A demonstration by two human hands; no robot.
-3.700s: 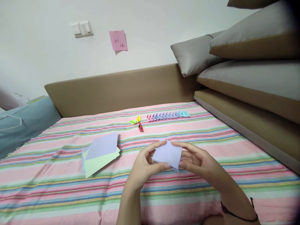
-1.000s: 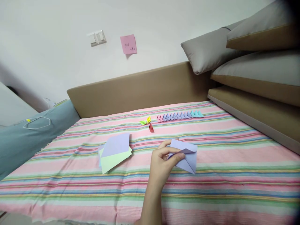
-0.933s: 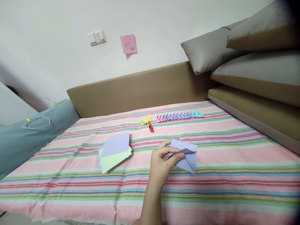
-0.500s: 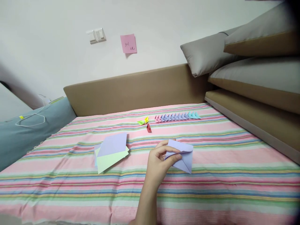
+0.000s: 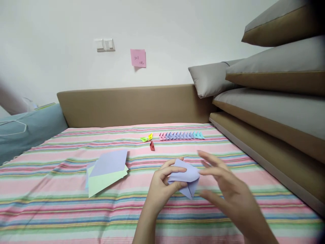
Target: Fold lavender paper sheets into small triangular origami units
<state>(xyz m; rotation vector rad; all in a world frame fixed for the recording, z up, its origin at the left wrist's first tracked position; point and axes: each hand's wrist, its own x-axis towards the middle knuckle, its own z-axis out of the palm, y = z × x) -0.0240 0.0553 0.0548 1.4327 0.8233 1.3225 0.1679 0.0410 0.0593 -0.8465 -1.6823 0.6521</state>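
A folded sheet of lilac paper [image 5: 186,173] is pinched in my left hand [image 5: 164,184], thumb in front and fingers behind and over it. One flap bends over toward me, and a pointed corner hangs below. Close by on the right, my right hand [image 5: 228,186] is slightly blurred, its fingers spread beside the paper's right edge; whether a fingertip touches it I cannot tell. Left of my hands lies a loose stack of paper sheets [image 5: 108,174], lilac over pale green. Behind my hands runs a row of small folded paper pieces [image 5: 181,136] in pink, lilac and light blue.
A red folded piece [image 5: 152,146] lies near a green one [image 5: 144,139] and a yellow one [image 5: 150,136]. Striped cloth [image 5: 63,210] covers the surface. A brown backrest [image 5: 134,106] borders the back, and stacked cushions [image 5: 274,81] rise on the right.
My right hand has come into view from the lower right, up to the lilac paper. The paper in my left hand has tilted and shifted slightly left in view. The camera view has also shifted.
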